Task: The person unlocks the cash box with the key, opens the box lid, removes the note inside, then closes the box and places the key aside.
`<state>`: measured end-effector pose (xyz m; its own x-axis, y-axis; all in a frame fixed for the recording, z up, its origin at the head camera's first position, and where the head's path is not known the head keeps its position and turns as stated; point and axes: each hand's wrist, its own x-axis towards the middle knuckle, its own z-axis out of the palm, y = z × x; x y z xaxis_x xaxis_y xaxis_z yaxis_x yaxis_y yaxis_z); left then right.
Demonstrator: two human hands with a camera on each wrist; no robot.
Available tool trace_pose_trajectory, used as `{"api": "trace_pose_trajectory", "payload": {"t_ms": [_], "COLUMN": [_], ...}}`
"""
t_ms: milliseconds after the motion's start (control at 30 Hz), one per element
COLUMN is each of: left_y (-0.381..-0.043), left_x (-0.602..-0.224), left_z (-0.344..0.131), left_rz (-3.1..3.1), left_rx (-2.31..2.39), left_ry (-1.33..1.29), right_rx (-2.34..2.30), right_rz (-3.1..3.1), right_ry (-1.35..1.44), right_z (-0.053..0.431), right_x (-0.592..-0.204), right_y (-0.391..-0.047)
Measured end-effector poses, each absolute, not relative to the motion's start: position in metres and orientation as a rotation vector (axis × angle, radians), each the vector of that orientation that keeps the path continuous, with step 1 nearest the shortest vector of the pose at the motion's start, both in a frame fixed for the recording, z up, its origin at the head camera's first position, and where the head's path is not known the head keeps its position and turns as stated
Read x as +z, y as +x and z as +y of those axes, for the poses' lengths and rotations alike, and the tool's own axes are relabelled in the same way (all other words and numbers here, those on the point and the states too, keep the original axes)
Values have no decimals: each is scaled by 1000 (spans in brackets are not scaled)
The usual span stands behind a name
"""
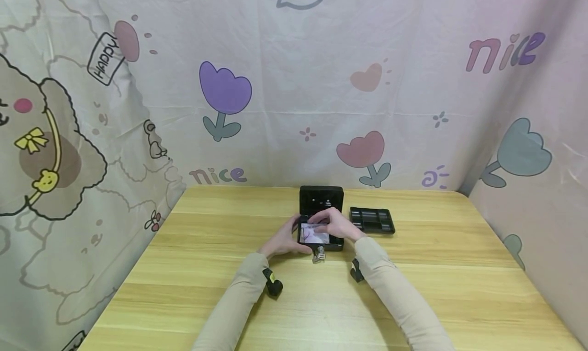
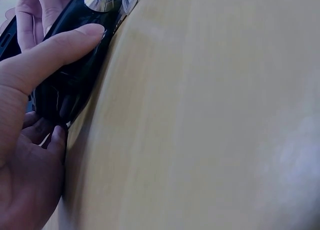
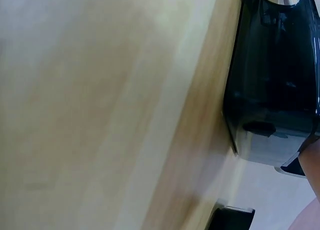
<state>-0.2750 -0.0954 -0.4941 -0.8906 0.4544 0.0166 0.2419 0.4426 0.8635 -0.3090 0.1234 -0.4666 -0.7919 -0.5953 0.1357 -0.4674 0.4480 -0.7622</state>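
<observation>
A black cash box (image 1: 339,247) stands on the table with its lid (image 1: 321,194) raised. My left hand (image 1: 284,240) grips its left side, thumb across the front wall and fingers round the side. Inside the box lies a pale printed sheet (image 1: 309,234), perhaps a banknote; whether there are several cannot be seen. My right hand (image 1: 337,224) reaches in over the sheet, with finger and thumb apart and touching its area. A small bunch of keys (image 1: 319,255) hangs at the round lock (image 2: 100,0) on the front.
A black compartment tray (image 1: 372,221) lies to the right of the box on the wooden table (image 1: 441,269). A printed cloth backdrop (image 1: 285,152) rises behind the table and along its sides. Black wrist cameras (image 1: 274,287) sit under both forearms.
</observation>
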Motion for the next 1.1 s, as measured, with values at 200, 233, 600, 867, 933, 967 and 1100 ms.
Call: {"api": "trace_pose_trajectory", "payload": {"t_ms": [200, 233, 600, 867, 933, 967, 1100], "left_y": [-274, -275, -275, -276, -276, -276, -275], "left_x": [-494, -495, -495, -495, -495, -495, -494], "left_z": [-95, -95, -95, -95, -95, -95, -95], "left_rz": [2466, 2465, 2470, 2469, 2472, 2472, 2464], "left_rx": [1438, 1444, 1445, 1449, 1442, 1437, 1438], "left_ry": [596, 600, 602, 605, 593, 586, 566], "right_rx": [-1363, -1374, -1444, -1492, -1514, -1524, -1548], "right_rz": [2565, 2568, 2584, 2660, 2663, 2665, 2687], "right_ry": [-815, -795, -677, -604, -603, -611, -640], "right_z": [120, 120, 121, 124, 125, 126, 129], "right_x": [-462, -461, -461, -459, -457, -455, -450], "right_y": [-305, -305, -304, -302, -300, -299, -295]}}
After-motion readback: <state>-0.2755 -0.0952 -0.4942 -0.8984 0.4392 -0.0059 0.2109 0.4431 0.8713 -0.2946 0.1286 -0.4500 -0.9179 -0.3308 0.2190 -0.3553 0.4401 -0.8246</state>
